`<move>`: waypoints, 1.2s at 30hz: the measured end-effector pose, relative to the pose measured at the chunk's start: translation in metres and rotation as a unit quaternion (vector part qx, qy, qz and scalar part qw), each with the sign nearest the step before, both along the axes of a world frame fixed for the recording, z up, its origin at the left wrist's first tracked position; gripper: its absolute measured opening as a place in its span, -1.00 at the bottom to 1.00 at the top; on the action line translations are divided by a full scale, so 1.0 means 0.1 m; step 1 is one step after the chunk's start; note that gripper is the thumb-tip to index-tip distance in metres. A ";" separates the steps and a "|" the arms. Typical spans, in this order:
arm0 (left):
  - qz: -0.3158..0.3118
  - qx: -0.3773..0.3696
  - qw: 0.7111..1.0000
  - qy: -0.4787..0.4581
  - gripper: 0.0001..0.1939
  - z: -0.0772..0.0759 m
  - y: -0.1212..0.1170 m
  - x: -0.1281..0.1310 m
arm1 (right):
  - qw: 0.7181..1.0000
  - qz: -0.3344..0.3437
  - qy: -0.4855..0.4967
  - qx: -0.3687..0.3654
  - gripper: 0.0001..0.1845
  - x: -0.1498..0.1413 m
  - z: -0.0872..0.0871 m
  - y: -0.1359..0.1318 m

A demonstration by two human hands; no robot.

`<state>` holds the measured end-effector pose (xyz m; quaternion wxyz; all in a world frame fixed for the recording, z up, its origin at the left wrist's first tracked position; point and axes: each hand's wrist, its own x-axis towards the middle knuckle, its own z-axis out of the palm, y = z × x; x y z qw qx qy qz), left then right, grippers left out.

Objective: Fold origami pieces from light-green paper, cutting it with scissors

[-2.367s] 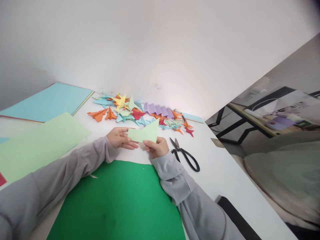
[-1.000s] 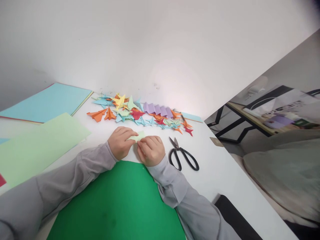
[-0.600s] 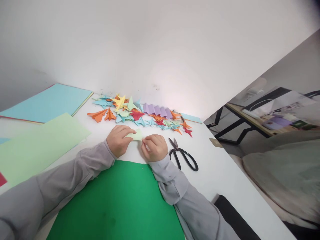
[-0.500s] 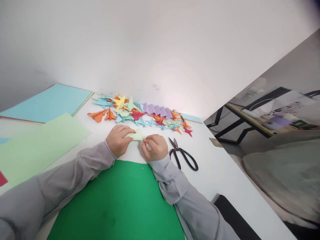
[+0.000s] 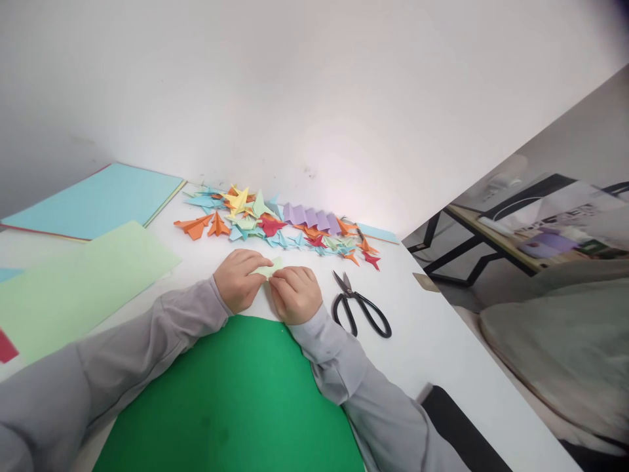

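A small piece of pale green paper (image 5: 271,267) sits between my two hands, just beyond the far edge of a green sheet (image 5: 230,393). My left hand (image 5: 240,280) pinches its left side between thumb and fingers. From the right, my right hand (image 5: 297,294) has its thumb and fingers closed on the lower right part of the same paper. Both hands nearly touch, and their fingers hide much of the piece. Black-handled scissors (image 5: 361,303) lie with blades slightly apart to the right of my right hand.
Many-coloured folded paper shapes (image 5: 270,226) lie along the wall, with a purple pleated strip (image 5: 310,217) among them. At left are a stack topped by blue paper (image 5: 98,200) and a large pale green sheet (image 5: 93,288). A black object (image 5: 457,426) lies at the lower right.
My right hand has shifted left, closer to my left hand, and now covers more of the pale green paper. My left hand stays nearly in place.
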<state>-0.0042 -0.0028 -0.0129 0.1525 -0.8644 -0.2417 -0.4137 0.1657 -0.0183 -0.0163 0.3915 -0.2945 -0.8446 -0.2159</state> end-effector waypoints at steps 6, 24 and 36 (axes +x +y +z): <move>0.006 0.016 1.000 0.016 -0.85 0.00 -0.02 0.03 | 0.999 -0.008 -0.018 0.035 -0.87 0.01 -0.02 0.02; 0.094 0.059 0.994 0.021 -0.87 0.04 0.19 -0.22 | 0.997 -0.072 -0.001 0.042 -0.84 0.10 -0.07 0.10; 0.106 -0.022 0.984 -0.143 -0.91 -0.03 0.24 -0.27 | 0.991 -0.105 0.071 0.038 -0.84 0.16 -0.06 0.13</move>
